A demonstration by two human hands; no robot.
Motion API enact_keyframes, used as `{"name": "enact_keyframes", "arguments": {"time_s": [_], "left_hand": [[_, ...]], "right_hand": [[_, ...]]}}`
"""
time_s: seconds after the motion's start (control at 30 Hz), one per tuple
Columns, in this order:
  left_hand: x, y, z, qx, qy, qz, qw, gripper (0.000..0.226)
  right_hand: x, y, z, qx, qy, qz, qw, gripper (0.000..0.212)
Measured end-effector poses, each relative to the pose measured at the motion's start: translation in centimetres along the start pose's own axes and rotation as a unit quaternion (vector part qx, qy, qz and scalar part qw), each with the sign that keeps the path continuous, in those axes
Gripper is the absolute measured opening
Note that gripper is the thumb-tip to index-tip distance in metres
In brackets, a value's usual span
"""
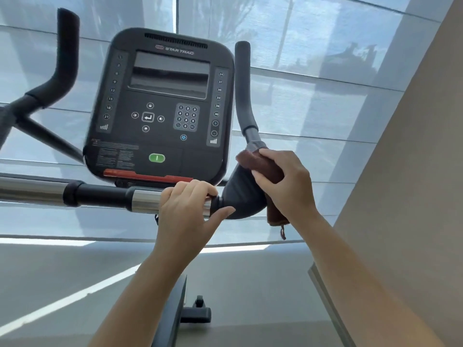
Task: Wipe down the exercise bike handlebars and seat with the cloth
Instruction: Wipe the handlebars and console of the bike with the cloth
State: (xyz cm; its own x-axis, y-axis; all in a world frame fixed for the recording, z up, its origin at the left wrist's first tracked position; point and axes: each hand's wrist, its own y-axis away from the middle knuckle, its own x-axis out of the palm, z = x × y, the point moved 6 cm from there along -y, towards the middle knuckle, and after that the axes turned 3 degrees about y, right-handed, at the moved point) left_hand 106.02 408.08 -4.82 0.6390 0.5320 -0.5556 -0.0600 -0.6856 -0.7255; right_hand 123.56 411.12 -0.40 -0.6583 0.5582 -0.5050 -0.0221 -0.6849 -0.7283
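left hand (185,209): fingers curled over the chrome stretch of the black-and-chrome tubular handlebar (105,195), gripping it; thumb stuck out toward the padded bend.
right hand (283,181): clenched round the brown terry cloth (263,164), pressing it on the black padded bend at the bar's right end.
cloth: lies over the bend's outer edge, looped tail hanging below the hand.
black square console (160,108): above the bar's middle, green button near its lower edge.

Left grip (186,209) curled over handlebar (142,200), thumb stretched out sideways below it. Right grip (285,182) closed round cloth (263,165), pressed against handlebar bend. Both forearms bare, extended up and forward, wrists nearly straight.
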Motion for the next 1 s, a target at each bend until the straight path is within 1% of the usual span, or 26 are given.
{"name": "enact_keyframes", "arguments": {"time_s": [0.1, 0.17, 0.23, 0.3, 0.4, 0.5, 0.6, 0.7, 0.77, 0.83, 0.87, 0.93, 1.0], "left_hand": [[0.4, -1.5, -0.2, 0.017, 0.008, 0.032, 0.999, 0.030], [0.9, -2.8, -0.4, 0.017, 0.047, 0.062, 0.997, 0.031], [2.0, -4.0, -0.9, 0.018, 0.085, 0.100, 0.991, 0.036], [3.2, -5.2, -1.2, 0.022, 0.093, 0.132, 0.987, 0.040], [4.8, -7.5, -1.1, 0.015, 0.092, 0.170, 0.981, 0.037], [6.0, -10.2, -0.6, -0.010, 0.114, 0.200, 0.973, 0.033], [7.4, -13.2, -0.3, -0.026, 0.111, 0.208, 0.971, 0.039], [8.7, -15.3, -0.1, -0.027, 0.094, 0.214, 0.972, 0.051], [9.4, -16.3, -0.1, -0.018, 0.081, 0.210, 0.974, 0.060], [9.8, -16.9, 0.2, -0.026, 0.093, 0.197, 0.976, 0.069], [9.9, -17.1, 0.3, -0.038, 0.107, 0.190, 0.975, 0.072], [10.0, -17.4, 0.7, -0.063, 0.138, 0.178, 0.972, 0.078], [10.4, -17.5, 0.9, -0.083, 0.163, 0.178, 0.967, 0.078]], "right_hand": [[0.6, -1.0, -1.1, -0.031, -0.015, 0.013, 0.999, 0.035], [0.7, -1.9, -1.8, -0.046, -0.029, 0.016, 0.998, 0.036], [0.8, -3.3, -2.8, -0.044, -0.045, 0.014, 0.998, 0.036], [1.0, -4.6, -3.8, -0.046, -0.060, 0.016, 0.997, 0.036], [1.3, -6.7, -5.5, -0.060, -0.080, 0.015, 0.995, 0.036], [1.7, -9.3, -7.5, -0.045, -0.117, -0.009, 0.992, 0.036], [2.3, -12.6, -9.3, -0.034, -0.150, -0.047, 0.987, 0.036], [3.4, -16.4, -10.0, -0.039, -0.188, -0.087, 0.978, 0.035], [4.1, -19.5, -9.7, -0.051, -0.211, -0.119, 0.969, 0.035], [4.8, -22.6, -8.8, -0.072, -0.218, -0.145, 0.962, 0.036], [5.3, -24.1, -8.3, -0.081, -0.218, -0.148, 0.961, 0.036], [6.4, -26.2, -7.7, -0.092, -0.223, -0.129, 0.962, 0.037], [7.3, -26.8, -7.9, -0.094, -0.245, -0.101, 0.960, 0.038]]}}
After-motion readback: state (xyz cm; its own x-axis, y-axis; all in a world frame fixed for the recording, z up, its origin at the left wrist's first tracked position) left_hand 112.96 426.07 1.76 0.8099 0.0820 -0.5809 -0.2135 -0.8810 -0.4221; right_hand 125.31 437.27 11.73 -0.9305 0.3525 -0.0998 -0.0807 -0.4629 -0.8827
